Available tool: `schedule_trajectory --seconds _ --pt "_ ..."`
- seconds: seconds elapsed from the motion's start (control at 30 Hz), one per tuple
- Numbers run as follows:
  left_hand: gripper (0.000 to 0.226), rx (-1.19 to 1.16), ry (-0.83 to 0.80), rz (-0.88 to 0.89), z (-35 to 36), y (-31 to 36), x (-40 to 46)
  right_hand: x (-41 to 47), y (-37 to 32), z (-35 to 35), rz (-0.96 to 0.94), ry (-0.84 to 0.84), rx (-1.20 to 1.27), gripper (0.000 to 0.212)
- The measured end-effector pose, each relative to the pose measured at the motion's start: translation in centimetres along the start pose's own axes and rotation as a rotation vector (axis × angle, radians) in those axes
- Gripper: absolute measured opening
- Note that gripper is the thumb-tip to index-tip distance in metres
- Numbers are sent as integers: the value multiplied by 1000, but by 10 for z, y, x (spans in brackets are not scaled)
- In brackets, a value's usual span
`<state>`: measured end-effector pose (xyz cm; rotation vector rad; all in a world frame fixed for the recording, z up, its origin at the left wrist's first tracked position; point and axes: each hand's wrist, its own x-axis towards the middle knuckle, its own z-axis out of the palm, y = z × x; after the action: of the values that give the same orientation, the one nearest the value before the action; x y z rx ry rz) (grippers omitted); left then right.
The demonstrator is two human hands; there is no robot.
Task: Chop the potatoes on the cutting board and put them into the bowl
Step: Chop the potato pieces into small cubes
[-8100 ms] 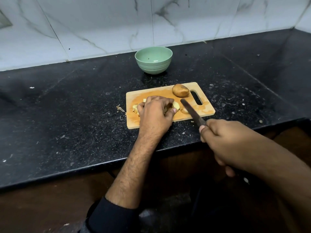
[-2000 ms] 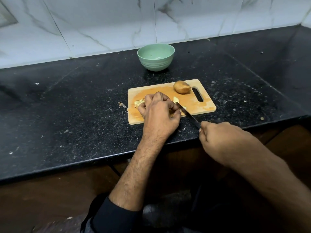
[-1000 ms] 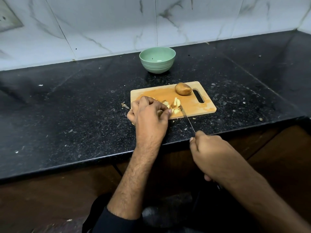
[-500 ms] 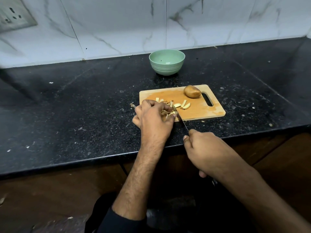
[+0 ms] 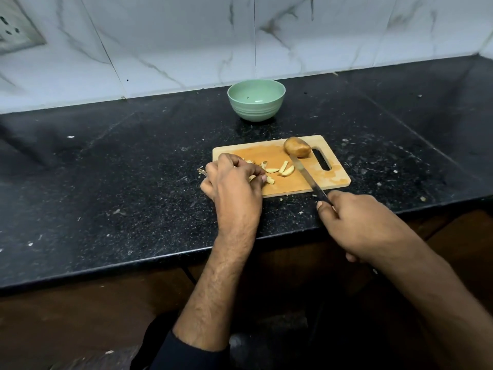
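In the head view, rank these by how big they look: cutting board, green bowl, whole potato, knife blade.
Largest to smallest, as seen:
1. cutting board
2. green bowl, though it sits farther from the camera
3. knife blade, long but thin
4. whole potato
The last two are close.

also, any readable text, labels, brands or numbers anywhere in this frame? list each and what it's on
None: no text can be read in this frame.
Bowl: plain green, no mark.
Cutting board: bare wood, no print.
Knife: blade shows no legible stamp.
Wall socket: only holes, no lettering visible.
Wall tiles: only veining.
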<state>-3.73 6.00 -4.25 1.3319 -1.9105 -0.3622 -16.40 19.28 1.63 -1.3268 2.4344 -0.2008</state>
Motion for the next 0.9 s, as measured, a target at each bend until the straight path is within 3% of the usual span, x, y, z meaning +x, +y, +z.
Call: schedule_trajectory --seconds 0.27,0.47,0.77,0.9 --pt "14 50 41 155 6 5 -2 4 6 0 -4 -12 36 33" --pt "44 340 -114 297 24 21 11 7 9 -4 0 -6 53 32" --pt "23 209 -148 310 33 22 21 11 18 -3 -34 -19 22 31" --pt "24 171 -152 297 31 17 19 13 17 0 -41 -9 13 32"
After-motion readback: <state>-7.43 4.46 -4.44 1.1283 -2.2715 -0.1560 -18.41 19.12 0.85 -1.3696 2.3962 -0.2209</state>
